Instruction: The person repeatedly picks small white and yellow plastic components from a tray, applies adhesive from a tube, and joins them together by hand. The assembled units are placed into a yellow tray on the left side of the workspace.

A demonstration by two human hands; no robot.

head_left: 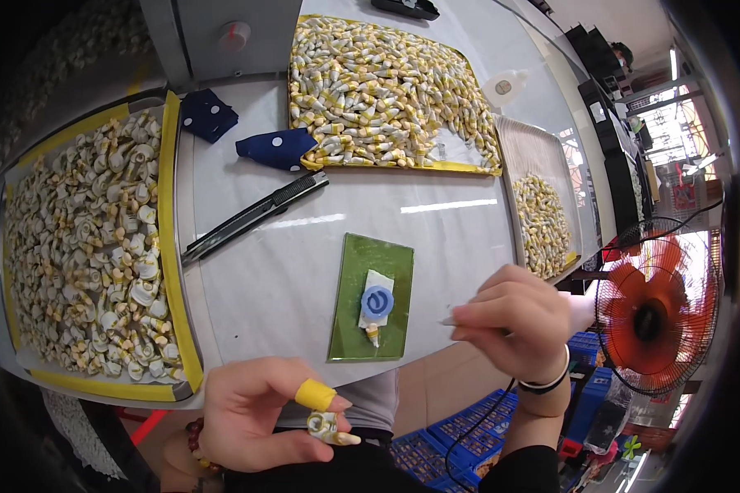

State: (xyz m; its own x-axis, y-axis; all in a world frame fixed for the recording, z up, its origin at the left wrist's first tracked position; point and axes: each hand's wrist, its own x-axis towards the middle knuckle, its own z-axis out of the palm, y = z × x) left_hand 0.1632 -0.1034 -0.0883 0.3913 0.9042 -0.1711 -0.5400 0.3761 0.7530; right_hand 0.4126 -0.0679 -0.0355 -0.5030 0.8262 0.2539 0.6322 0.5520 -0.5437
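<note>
My left hand (251, 415), with yellow tape round one finger, pinches a small coiled white piece (324, 427) with a pale tan tip. My right hand (514, 324) is closed to the right of a green board (351, 316). A thin grey tip (447, 321) sticks out from its fingertips; the rest is hidden, so I cannot tell what it is. On the board, a round blue disc (377, 303) with a dark curved mark sits on a white pad (379, 276). Below the disc lies a small white-and-yellow piece (373, 334).
At left, a yellow-edged tray (173, 246) holds many coiled pieces. Behind, another tray (403, 167) holds many slim rolled pieces; a third tray (543, 140) stands right. A box cutter (255, 215) and blue dotted cloths (271, 150) lie between. An orange fan (645, 320) stands right.
</note>
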